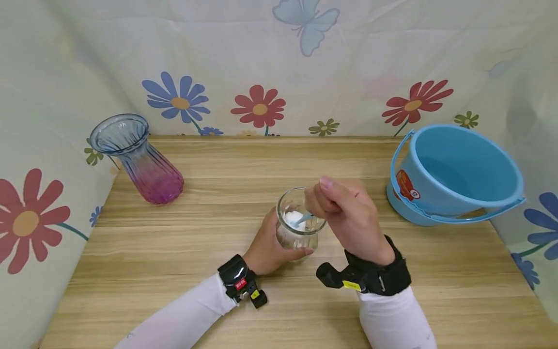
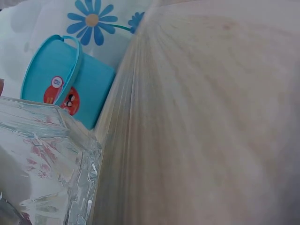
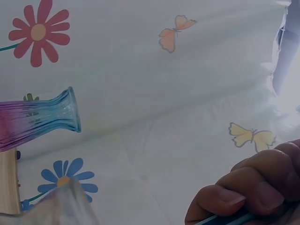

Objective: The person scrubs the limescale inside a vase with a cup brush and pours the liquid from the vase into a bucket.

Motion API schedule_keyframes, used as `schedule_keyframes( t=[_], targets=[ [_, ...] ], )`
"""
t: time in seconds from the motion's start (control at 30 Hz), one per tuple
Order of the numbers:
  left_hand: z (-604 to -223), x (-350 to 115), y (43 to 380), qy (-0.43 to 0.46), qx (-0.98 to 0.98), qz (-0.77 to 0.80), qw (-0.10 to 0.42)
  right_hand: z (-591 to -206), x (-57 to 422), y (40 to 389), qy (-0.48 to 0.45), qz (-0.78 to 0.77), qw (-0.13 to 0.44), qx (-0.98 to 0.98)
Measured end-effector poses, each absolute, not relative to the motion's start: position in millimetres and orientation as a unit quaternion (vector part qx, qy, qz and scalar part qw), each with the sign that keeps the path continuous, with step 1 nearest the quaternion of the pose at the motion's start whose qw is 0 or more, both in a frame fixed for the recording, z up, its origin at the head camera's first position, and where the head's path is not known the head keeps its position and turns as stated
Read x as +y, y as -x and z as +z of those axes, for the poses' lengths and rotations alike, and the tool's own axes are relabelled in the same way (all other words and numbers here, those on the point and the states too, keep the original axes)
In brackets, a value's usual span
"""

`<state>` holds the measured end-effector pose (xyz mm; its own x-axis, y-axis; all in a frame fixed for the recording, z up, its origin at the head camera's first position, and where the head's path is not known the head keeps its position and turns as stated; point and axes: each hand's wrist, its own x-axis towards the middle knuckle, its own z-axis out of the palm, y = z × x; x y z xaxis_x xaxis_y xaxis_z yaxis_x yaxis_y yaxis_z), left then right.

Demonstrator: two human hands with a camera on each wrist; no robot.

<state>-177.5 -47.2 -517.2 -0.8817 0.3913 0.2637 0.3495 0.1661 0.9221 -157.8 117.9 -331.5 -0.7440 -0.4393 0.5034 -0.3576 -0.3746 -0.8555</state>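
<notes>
My left hand [image 1: 267, 245] grips a clear glass jar [image 1: 287, 238] from its left side, thumb across the near side. The jar's ribbed, angular wall [image 2: 42, 164] fills the lower left of the left wrist view. My right hand [image 1: 348, 213] is above the jar's right rim, fingers curled round the light-blue handle [image 1: 304, 218] of a sponge brush. Its white, sponge-like head [image 1: 294, 220] sits inside the jar. In the right wrist view the curled fingers [image 3: 262, 183] hold the blue handle [image 3: 225, 220] at the bottom edge.
A glass vase [image 1: 148, 165], blue at the flared top and pink at the base, stands at the left back. At the right stands a light-blue bucket [image 1: 440, 194], its handle lowered toward the front. Flower-printed cloth [image 1: 348, 92] surrounds the wooden table [image 1: 209, 208].
</notes>
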Motion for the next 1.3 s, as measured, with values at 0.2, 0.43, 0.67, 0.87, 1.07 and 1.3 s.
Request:
schedule_keyframes(
  t=[0.2, 0.43, 0.67, 0.87, 1.07, 1.3],
  targets=[
    [-516.2, -45.6, 178.8, -0.260, 0.754, 0.603, 0.006, -343.7, 106.6, 165.4, 0.328, -0.719, 0.062, 0.609],
    [-516.2, -43.7, 178.7, -0.268, 0.752, 0.602, -0.007, -350.6, 104.1, 170.2, 0.314, -0.667, 0.090, 0.670],
    [-514.6, -43.3, 178.1, -0.261, 0.756, 0.600, 0.005, -349.2, 105.3, 172.4, 0.292, -0.625, 0.085, 0.719],
    [-514.7, -43.8, 178.4, -0.259, 0.762, 0.593, 0.010, -348.0, 106.2, 174.2, 0.285, -0.615, 0.086, 0.730],
    [-515.9, -44.6, 179.0, -0.260, 0.757, 0.600, 0.011, -348.6, 104.2, 174.5, 0.284, -0.626, 0.101, 0.719],
    [-515.7, -45.7, 177.2, -0.246, 0.761, 0.600, 0.017, -346.8, 109.4, 174.8, 0.292, -0.693, 0.111, 0.650]
  ],
)
